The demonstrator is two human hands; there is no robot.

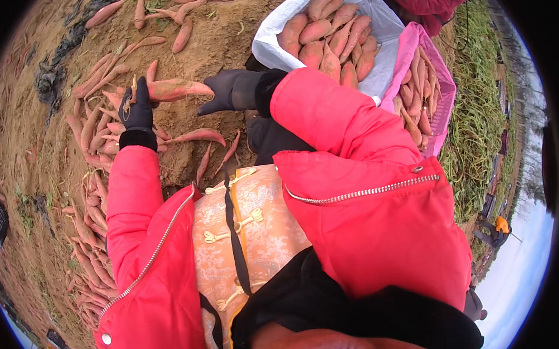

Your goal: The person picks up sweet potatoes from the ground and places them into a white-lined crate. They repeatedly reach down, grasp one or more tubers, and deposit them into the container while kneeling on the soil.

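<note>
Our gloved left hand (138, 109) closed around one end of a sweet potato (175, 90) left of the white-lined crate (382, 33), our right hand (229, 91) at its tapering tip, whether pinching we cannot tell, a root pile (93, 129) farther left of that crate, a pink crate (446, 98) beside it.

brown soil (223, 36) carries heaped red sweet potatoes (89, 130).

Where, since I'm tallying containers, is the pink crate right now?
In the head view, the pink crate is at upper right, alongside the white-lined container, beyond the right sleeve.
</note>
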